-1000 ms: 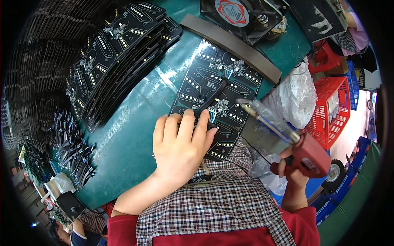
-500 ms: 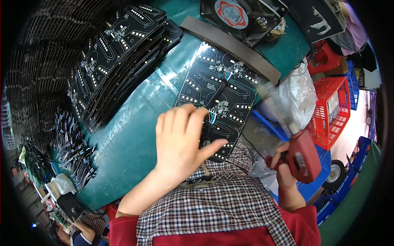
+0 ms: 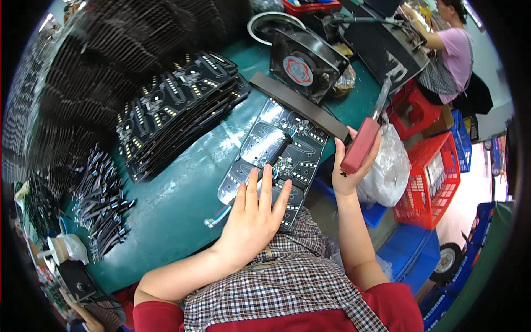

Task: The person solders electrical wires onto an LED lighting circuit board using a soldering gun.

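Observation:
My left hand (image 3: 255, 213) lies with its fingers spread over the near part of a black circuit board (image 3: 307, 172) dotted with small pale LEDs. A cable with a white plug (image 3: 209, 223) sticks out on the left from under this hand. Across the board runs a black sleeved wire bundle (image 3: 283, 148) with coloured ends. My right hand (image 3: 354, 160) is raised right of the board, closed around a red gun-shaped tool (image 3: 360, 145). The tool's long silvery barrel points up and away from the board. My left palm hides part of the board and cable.
A dark bar (image 3: 298, 105) crosses the board's far end, before a black fan (image 3: 304, 66). Stacked boards (image 3: 177, 116) and a heap of wire bundles (image 3: 102, 205) occupy the left. Red crate (image 3: 426, 182) and blue bin (image 3: 406, 252) stand right; another person (image 3: 456, 50) sits beyond.
My right hand has risen and moved left, turning the red tool so its barrel points away. My left hand has spread its fingers on the board, and the white plug now shows. The view has shifted.

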{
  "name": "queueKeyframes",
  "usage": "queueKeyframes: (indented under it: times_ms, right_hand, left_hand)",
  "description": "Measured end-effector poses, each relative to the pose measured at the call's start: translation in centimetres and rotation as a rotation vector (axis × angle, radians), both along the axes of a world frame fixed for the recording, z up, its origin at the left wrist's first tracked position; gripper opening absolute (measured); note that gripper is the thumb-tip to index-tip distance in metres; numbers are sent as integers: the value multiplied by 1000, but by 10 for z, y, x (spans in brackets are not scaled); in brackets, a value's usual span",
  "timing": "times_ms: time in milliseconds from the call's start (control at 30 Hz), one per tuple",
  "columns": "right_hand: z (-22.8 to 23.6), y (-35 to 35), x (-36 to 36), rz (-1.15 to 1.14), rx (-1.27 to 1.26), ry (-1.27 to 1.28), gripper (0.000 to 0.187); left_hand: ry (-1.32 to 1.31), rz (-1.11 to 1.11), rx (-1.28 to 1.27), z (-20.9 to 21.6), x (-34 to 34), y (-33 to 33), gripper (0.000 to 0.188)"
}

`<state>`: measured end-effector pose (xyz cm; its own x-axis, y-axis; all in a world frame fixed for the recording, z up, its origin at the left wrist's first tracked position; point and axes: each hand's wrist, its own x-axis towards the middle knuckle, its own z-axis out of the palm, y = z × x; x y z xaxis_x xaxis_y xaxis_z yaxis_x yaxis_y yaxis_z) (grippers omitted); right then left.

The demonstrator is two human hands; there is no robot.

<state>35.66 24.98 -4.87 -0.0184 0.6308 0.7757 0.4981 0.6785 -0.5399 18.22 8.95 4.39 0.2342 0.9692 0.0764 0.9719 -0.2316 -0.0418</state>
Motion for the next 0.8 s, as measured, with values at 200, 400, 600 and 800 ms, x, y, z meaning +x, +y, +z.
queueKeyframes:
  times_ms: [200,400,600,800]
  right_hand:
    - [-10,-3,-15,101,5,124,75]
    - [13,-4,-4,-35,224,-122,66]
    - [2,16,-1,-54,360,-102,66]
    - [8,23,7,-54,401,-154,69]
  left_hand:
    - [-278,102,-124,84,-62,-69,63]
    - [-1578,617,-304,82,-137,-301,32]
    - [-1743,1645,-50,-16,-55,-567,41]
    - [-943,2181,397,-149,-21,-646,31]
